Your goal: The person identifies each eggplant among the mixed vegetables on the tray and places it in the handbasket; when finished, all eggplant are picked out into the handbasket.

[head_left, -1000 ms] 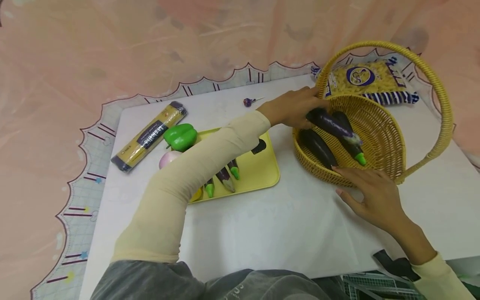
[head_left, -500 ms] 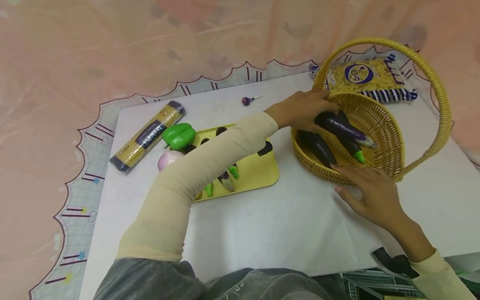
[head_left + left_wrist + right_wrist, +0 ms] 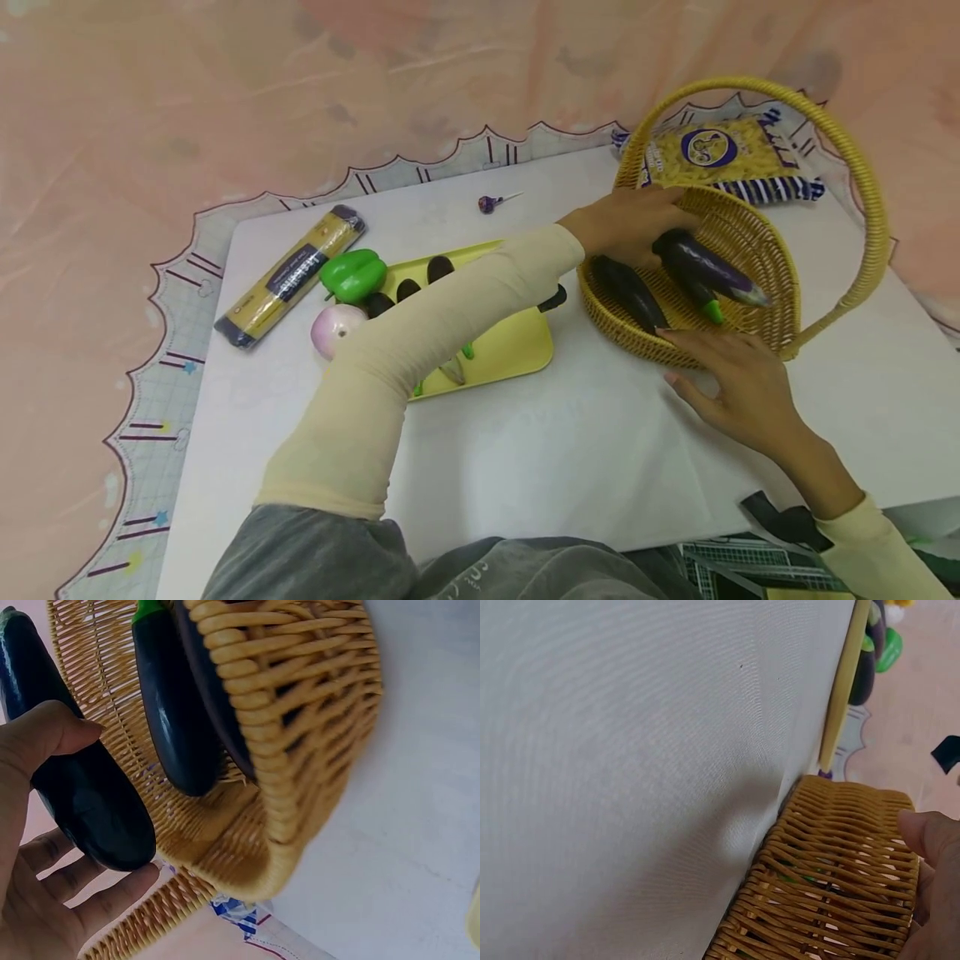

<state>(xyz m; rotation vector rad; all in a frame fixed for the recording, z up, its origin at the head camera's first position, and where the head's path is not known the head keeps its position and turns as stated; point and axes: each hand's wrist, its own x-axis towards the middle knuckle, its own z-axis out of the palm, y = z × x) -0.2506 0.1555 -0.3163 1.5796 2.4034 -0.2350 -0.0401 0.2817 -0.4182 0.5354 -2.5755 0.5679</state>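
The step in hand seems to be the handling of one eggplant (image 3: 716,268) at the right of the head view. The left hand (image 3: 637,227) grasps it by its end, with the thumb on one side and the fingers on the other, over the basket (image 3: 772,258). Two more eggplants (image 3: 630,292) lie inside. Whether this one is coming out or going in, I cannot tell. The right hand (image 3: 738,390) rests at the near rim with its fingers relaxed, not clenched, probably to keep the basket steady. The next move, I judge, calls for a firm grip and a path free of the handle (image 3: 862,192).

The table (image 3: 555,475) has a white top. At centre left, a yellow tray (image 3: 525,342) with dark vegetables (image 3: 440,267) is partly hidden by the arm. Left of it are a pepper (image 3: 354,277), an onion (image 3: 336,329) and a long packet (image 3: 292,275); above, a lollipop (image 3: 489,204). A pasta bag (image 3: 720,154) lies behind the basket, upper right. A pinkish sheet (image 3: 225,92) fills the top of the frame.
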